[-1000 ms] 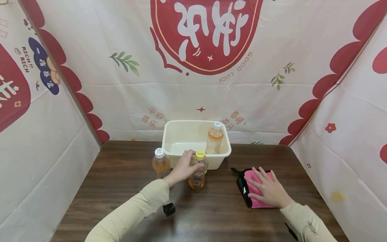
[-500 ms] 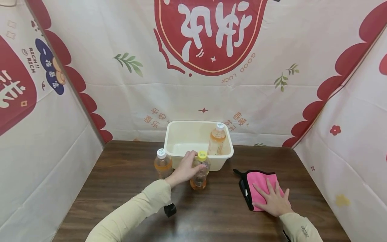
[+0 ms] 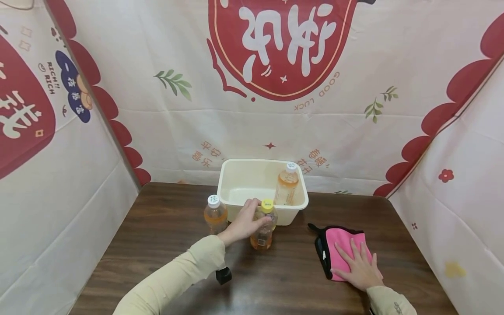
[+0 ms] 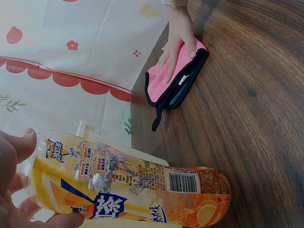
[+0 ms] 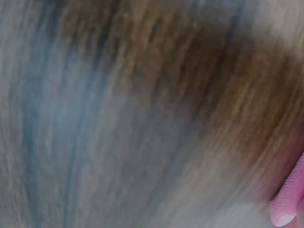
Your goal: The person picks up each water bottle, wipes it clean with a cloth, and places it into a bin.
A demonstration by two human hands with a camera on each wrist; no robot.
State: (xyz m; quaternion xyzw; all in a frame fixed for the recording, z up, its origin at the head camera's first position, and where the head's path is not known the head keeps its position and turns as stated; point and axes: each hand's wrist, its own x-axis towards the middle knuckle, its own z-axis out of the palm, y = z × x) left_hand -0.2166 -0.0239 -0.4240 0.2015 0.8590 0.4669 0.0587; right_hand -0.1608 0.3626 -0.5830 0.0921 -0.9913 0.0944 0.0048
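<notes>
My left hand (image 3: 245, 222) grips the upper part of a clear iced tea bottle (image 3: 263, 236) with a yellow cap. It stands upright on the table, just in front of the cream bin (image 3: 224, 175). In the left wrist view the bottle (image 4: 142, 185) shows a yellow printed label, with thumb and fingers around its upper end. My right hand (image 3: 360, 267) lies spread, palm down, on a folded pink cloth (image 3: 342, 240) with black edging. A corner of pink fabric (image 5: 289, 197) enters the right wrist view, which is otherwise blurred.
A white-capped bottle of orange-brown drink (image 3: 215, 216) stands left of my left hand. Another white-capped bottle (image 3: 286, 187) leans in the bin's right end. The brown wooden table (image 3: 165, 227) is enclosed by printed fabric walls (image 3: 177, 140).
My right hand has slid over the pink cloth toward me, from its upper part to its lower right. The left hand keeps its hold on the yellow-capped bottle. The head view has shifted slightly.
</notes>
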